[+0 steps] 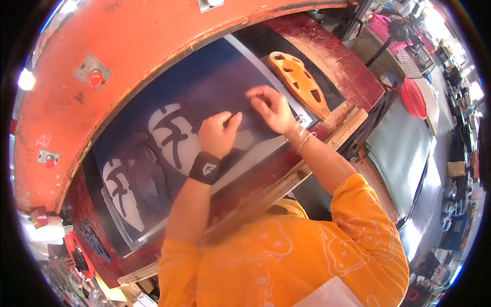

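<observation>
A dark blue-purple sheet (pixel 215 66) lies on the work board, with curved cut-outs showing white (pixel 171 135) beneath. My left hand (pixel 220 134), with a black wristband (pixel 205 168), is over the sheet beside the larger cut-outs. Its fingers are curled and the thumb presses toward them; a small dark bit shows at the thumb tip, too small to name. My right hand (pixel 272 108) is a little farther right, thumb and forefinger bent close together. Whether anything sits between them is hidden. To its right rests an orange, elongated shape with several openings, like a cutting die (pixel 302 82).
An orange machine beam (pixel 133 36) with a red push button (pixel 95 80) arches over the far side. A wooden strip (pixel 337 133) edges the dark red table (pixel 353 77) nearest me. Stacked grey-green sheets (pixel 399 148), a red basket (pixel 413 98) and a fan (pixel 399 31) stand at the right.
</observation>
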The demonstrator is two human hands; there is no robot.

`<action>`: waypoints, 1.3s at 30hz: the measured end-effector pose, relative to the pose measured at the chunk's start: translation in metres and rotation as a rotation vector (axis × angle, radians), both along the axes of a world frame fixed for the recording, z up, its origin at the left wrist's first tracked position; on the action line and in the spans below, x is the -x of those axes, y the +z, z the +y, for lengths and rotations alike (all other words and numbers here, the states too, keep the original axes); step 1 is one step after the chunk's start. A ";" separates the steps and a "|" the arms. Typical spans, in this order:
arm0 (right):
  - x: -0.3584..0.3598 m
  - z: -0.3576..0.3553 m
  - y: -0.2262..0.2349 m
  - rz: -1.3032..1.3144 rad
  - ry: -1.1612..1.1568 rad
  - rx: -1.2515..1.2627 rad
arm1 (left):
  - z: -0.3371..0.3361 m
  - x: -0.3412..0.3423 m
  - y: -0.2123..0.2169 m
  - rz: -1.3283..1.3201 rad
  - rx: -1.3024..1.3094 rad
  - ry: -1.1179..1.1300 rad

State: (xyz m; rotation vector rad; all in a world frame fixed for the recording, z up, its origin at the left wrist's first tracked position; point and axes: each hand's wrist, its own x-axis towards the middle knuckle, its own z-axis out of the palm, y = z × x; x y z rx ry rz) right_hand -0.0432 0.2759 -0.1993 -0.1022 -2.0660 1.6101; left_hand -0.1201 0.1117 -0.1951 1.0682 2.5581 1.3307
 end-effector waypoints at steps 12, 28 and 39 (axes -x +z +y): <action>-0.044 -0.041 0.022 0.043 0.255 -1.136 | 0.016 -0.012 0.014 0.254 0.198 0.076; 0.001 0.000 0.051 0.305 0.566 -0.941 | 0.047 0.119 0.026 -0.043 -0.013 0.882; -0.045 -0.022 0.056 -0.158 0.680 -0.984 | -0.033 -0.042 0.057 0.157 -0.210 0.464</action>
